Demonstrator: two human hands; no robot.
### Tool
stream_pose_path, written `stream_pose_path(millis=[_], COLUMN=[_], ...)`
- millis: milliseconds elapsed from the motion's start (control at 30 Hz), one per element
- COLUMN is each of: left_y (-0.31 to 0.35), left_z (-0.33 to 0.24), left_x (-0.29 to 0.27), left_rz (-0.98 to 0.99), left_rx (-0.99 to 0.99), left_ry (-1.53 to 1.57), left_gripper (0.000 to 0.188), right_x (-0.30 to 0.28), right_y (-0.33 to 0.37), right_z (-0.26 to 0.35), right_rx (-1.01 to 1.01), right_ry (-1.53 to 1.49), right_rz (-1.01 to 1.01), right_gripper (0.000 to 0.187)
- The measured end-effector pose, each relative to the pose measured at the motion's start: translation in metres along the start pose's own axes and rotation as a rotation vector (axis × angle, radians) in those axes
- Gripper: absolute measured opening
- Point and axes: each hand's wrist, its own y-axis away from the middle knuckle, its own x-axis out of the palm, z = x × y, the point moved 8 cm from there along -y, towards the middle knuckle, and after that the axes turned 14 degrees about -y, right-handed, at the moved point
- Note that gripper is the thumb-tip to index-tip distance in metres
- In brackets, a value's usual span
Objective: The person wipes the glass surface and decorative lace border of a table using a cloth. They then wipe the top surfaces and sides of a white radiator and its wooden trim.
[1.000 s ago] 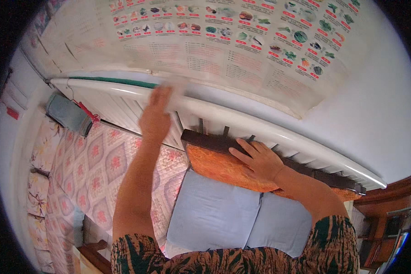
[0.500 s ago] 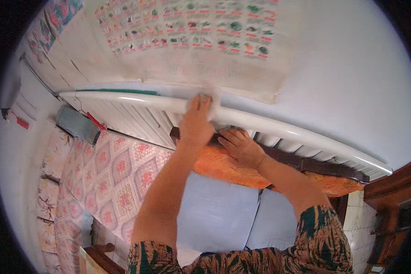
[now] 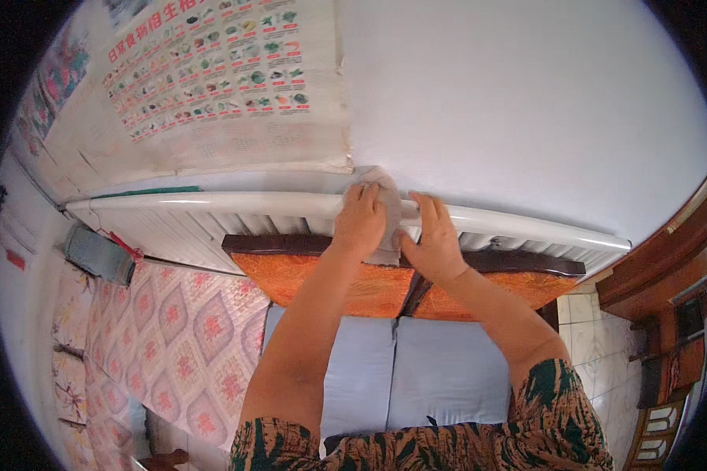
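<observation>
A grey cloth (image 3: 383, 200) lies over the rounded top of a long white radiator (image 3: 518, 222) against the wall. My left hand (image 3: 360, 222) is closed on the cloth, fingers bent and pressing it to the top rail. Part of the cloth hangs down the radiator's front side. Just right of it, my right hand (image 3: 436, 243) rests against the rail with its fingers apart and thumb toward the cloth; it holds nothing that I can see. Below both hands runs the dark wooden top edge (image 3: 279, 244) of a seat back with orange panels (image 3: 330, 284).
Blue-grey seat cushions (image 3: 448, 369) lie between me and the seat back. At the left is a pink patterned cover (image 3: 181, 314) beside a grey box-like thing (image 3: 98, 253). A food poster (image 3: 236, 94) hangs above the radiator. Brown wooden furniture (image 3: 652, 275) stands at the right.
Both hands have moved right along the radiator, and my view has shifted right too. My right hand has risen from the dark wooden edge to the rail. The cloth now shows clearly.
</observation>
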Motion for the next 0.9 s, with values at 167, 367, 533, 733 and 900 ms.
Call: stream_pose_path(millis=[167, 367, 533, 733, 900], left_y=[0.010, 0.016, 0.023, 0.013, 0.014], left_z=[-0.031, -0.022, -0.038, -0.024, -0.029], left_x=[-0.008, -0.043, -0.066, -0.034, -0.032], left_rz=[0.021, 0.058, -0.315, -0.135, -0.289], left_rx=[-0.165, -0.188, 0.094, 0.006, -0.055], left_ry=[0.069, 0.139, -0.240, 0.061, 0.070], left_gripper=[0.049, 0.047, 0.032, 0.036, 0.040], right_x=[0.031, -0.007, -0.048, -0.047, -0.025], right_y=[0.037, 0.028, 0.000, -0.014, -0.008], right_z=[-0.055, -0.070, -0.069, -0.024, -0.018], right_rx=[0.445, 0.339, 0.431, 0.098, -0.007], right_ry=[-0.345, -0.294, -0.111, 0.588, 0.731], right_rz=[-0.062, -0.145, 0.044, 0.133, 0.189], right_gripper=[0.052, 0.036, 0.030, 0.033, 0.033])
